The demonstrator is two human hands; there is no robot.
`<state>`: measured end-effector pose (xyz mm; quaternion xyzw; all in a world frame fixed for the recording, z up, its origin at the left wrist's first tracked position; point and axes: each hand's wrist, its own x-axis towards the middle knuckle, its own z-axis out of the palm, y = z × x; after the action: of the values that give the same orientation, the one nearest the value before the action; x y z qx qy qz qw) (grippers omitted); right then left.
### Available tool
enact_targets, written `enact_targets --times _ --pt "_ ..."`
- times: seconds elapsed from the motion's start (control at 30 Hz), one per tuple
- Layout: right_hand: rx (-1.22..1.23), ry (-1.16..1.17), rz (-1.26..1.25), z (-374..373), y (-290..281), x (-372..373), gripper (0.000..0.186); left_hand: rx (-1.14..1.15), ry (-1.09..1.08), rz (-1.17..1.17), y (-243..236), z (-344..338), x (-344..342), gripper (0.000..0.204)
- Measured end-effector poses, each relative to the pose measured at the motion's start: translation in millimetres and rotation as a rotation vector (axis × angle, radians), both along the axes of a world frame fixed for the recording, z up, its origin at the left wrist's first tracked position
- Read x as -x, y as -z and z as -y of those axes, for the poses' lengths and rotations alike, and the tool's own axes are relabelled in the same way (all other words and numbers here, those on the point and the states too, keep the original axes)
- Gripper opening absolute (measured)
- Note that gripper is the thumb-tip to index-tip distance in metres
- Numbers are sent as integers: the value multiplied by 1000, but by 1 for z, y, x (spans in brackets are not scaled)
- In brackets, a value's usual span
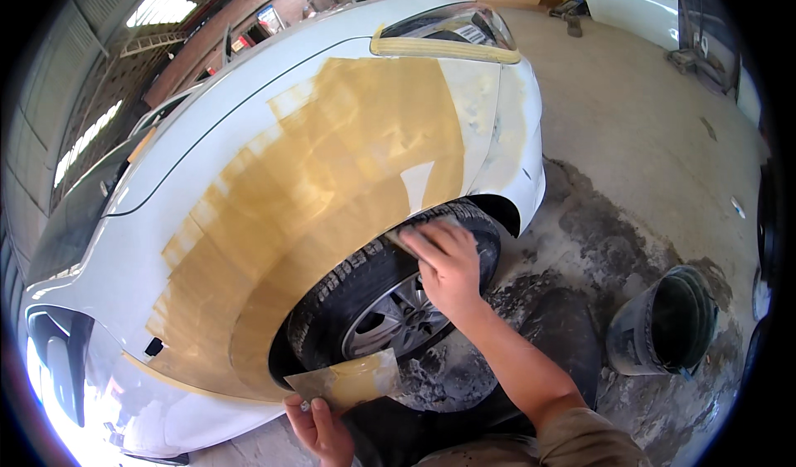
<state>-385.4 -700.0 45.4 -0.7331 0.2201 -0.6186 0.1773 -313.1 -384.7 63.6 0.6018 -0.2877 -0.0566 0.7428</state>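
At lower centre, grasping a flat plate (352,381) smeared with yellow paste by its near edge, between thumb and fingers of the left hand (321,431); probably kept close below the tyre (336,289) to shorten each reach. Near mid-frame, gripping a thin flat tool (403,243) in the right hand (448,261), partly hidden by fingers and blurred; held at the arch edge of the tan-coated fender (365,139), perhaps angled to suit the curve. Cannot tell whether touching or just clear. At top centre, note yellow tape (448,49) bordering the headlight (448,26), likely for shielding it.
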Motion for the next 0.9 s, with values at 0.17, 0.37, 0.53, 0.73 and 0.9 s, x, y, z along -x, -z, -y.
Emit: enact_targets --times 0.17,0.37,0.53,0.73,0.9 --pt "126 196 57 -11 -7 15 37 22 11 27 -17 6 7 28" --pt "192 222 54 5 -58 15 45 -136 5 10 -19 5 5 13" --pt "218 238 57 12 -76 1 50 -107 -3 -38 -30 9 12 14" --pt "217 223 28 17 -67 -12 62 -120 -12 -48 -26 8 8 13" --pt "220 218 42 19 -64 -16 62 28 8 -49 -3 5 -4 29"
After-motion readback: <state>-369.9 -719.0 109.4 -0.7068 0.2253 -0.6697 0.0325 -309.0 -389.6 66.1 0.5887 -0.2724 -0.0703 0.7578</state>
